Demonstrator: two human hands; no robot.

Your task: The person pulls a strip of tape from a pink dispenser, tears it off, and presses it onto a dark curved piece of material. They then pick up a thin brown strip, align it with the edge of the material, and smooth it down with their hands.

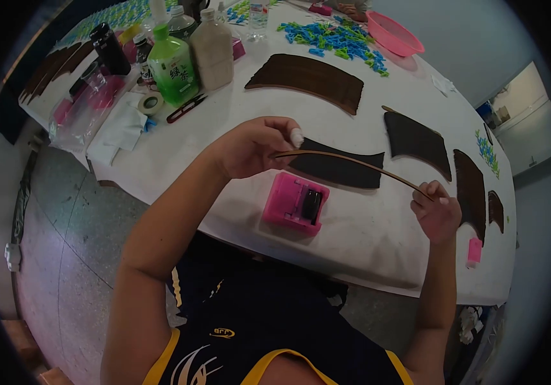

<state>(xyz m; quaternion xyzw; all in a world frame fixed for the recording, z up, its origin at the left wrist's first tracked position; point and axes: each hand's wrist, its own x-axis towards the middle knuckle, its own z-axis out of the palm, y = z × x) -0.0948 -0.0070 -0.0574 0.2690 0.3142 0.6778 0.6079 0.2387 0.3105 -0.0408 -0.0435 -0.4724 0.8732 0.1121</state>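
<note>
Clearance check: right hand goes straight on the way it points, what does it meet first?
Probably the dark curved panel lying beyond the right hand. Height is unclear from this one view, so it might pass over the panel instead.

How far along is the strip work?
Apparently done: dark brown curved pieces lying in groups on the white table.
In hand: one thin, curved brown strip, left hand at one end, right hand at the other.
Remaining: that strip isn't down; blue and green clips lie heaped. Total left: can't tell.
</note>
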